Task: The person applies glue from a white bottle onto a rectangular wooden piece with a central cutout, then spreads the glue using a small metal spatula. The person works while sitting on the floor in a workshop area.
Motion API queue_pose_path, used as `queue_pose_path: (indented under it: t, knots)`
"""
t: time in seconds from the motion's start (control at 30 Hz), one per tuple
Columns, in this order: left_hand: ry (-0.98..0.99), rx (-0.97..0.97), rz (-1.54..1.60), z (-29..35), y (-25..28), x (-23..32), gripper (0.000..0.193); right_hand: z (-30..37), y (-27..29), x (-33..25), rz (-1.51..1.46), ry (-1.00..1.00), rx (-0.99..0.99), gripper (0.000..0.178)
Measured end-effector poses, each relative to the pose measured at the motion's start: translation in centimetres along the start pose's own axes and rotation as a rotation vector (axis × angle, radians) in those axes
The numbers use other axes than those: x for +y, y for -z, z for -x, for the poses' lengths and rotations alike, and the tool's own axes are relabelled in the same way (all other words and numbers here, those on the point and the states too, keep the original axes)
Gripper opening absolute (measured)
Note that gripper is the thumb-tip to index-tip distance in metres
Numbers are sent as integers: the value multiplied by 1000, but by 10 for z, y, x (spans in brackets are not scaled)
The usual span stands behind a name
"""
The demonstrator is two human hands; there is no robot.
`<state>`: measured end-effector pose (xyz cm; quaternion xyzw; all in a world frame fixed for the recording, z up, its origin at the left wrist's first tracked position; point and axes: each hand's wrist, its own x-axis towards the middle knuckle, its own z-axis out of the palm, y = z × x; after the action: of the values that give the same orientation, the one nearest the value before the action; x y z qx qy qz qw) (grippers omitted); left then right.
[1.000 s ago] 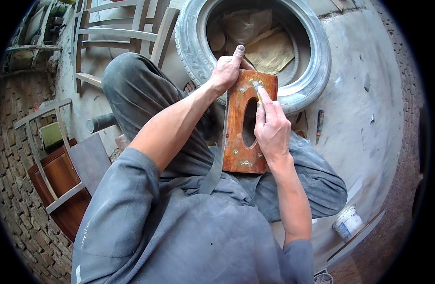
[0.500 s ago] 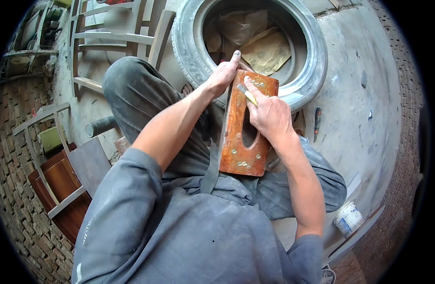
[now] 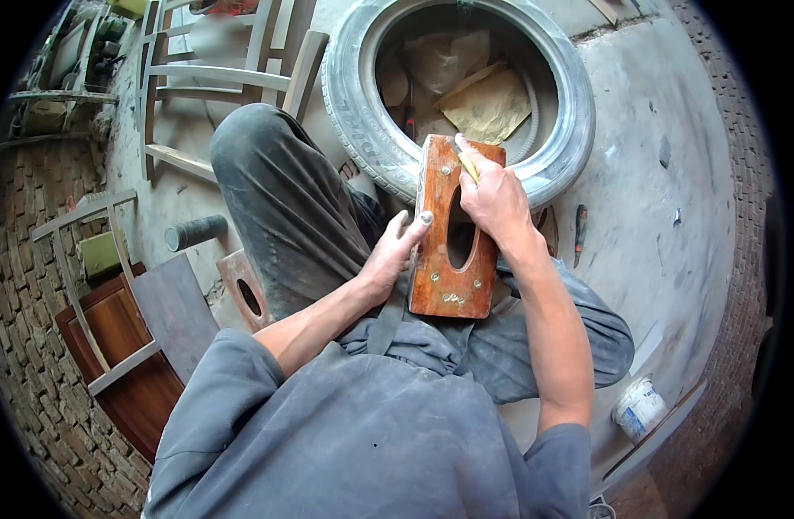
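A reddish-brown wooden block [image 3: 432,259] with an oval opening leans upright over my lap, its upper end by the tyre. Small pale spots, some in clusters, dot its face near both ends. My left hand [image 3: 395,253] grips the block's left side, thumb along the edge and the other fingers partly hidden. Near the upper end, my right hand [image 3: 498,197] is closed round a slim yellow-handled tool [image 3: 466,163], its tip against the wood. The exact kind of tool cannot be made out.
A grey, dusty tyre [image 3: 563,143] lies ahead, holding yellowish sandpaper-like sheets [image 3: 492,104]. Right of it is a screwdriver [image 3: 580,233]; a white tub [image 3: 639,405] stands lower right. At left are chair frames [image 3: 220,76], a dark cylinder [image 3: 195,233], boards [image 3: 174,311] and another holed wooden piece [image 3: 244,290].
My left hand has slid from the block's upper end down to the middle of its left side. The right hand with the tool has shifted slightly at the upper end.
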<state>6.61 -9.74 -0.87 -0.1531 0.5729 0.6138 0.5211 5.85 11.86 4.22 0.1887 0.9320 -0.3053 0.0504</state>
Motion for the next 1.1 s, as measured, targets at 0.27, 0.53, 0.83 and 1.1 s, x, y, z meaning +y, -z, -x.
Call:
queue_pose_path:
  t: [0.27, 0.53, 0.83, 1.1]
  knots:
    - [-151, -78, 78, 19, -8, 19, 52, 63, 0, -31, 166, 125, -70, 52]
    - [-122, -95, 105, 21, -9, 23, 48, 90, 10, -38, -113, -165, 200, 43]
    - [-119, -102, 45, 16, 0, 23, 53, 81, -5, -31, 50, -40, 179, 48]
    - [-161, 15, -312, 6, -6, 29, 83, 74, -6, -35, 126, -35, 142, 49]
